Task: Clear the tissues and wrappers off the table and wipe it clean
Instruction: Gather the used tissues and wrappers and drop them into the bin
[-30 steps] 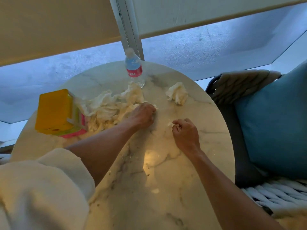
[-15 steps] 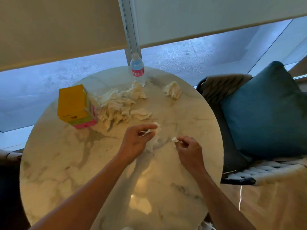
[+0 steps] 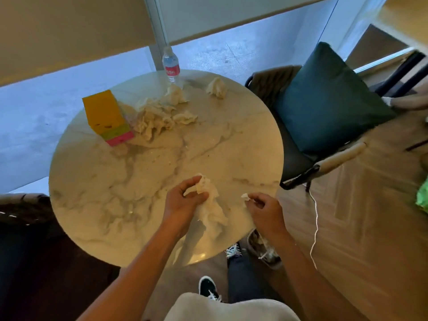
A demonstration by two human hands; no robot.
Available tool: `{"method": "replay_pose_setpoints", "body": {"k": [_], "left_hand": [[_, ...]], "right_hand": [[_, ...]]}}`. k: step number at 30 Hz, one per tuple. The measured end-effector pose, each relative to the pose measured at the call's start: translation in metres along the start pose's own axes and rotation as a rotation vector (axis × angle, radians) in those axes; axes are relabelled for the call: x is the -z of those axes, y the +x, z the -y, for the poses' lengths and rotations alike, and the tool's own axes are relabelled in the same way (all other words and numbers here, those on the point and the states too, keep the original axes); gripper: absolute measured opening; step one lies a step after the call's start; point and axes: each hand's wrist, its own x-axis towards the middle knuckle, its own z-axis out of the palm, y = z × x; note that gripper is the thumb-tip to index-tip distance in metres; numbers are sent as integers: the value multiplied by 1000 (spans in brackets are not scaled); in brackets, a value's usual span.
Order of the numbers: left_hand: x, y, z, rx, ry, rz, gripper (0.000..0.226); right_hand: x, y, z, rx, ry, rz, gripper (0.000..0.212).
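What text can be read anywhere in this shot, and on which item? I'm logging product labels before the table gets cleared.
"ESH": white letters on the red label of the water bottle; the label curves out of sight, so this may be only part of a word.
Yellow box: small dark marks on its side, too blurred to read.
Nothing else in view carries legible writing.

**Lighting and frame quality, head view**

Mixed light: cool blue daylight through the window (image 3: pixel 231 49) at top, warm yellow cast on the worktop (image 3: pixel 97 181). Bright glare patch at the worktop's near edge. Lower left corner falls into deep shadow. Soft overall, compression smear on fine detail. Wide-angle bending of straight lines toward the frame edges.
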Motion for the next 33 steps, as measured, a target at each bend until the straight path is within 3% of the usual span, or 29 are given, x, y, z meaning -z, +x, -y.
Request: {"method": "replay_pose_setpoints", "body": {"k": [9,16,26,33], "left_hand": [[-31,-44,50,95,82,42,22],[-84,-66,100,161,215,146,20],[-175,-51,173,433,240,115,17],[-226,-22,224,448,423,182,30]], "right_hand": [[58,-63,-64,-163,8,-66,9],[105,-74,-133,-306,-58,-41,21],[151,-32,-246,-502,-114,84,30],[137,9,-311,-599,-152,183,25]]}}
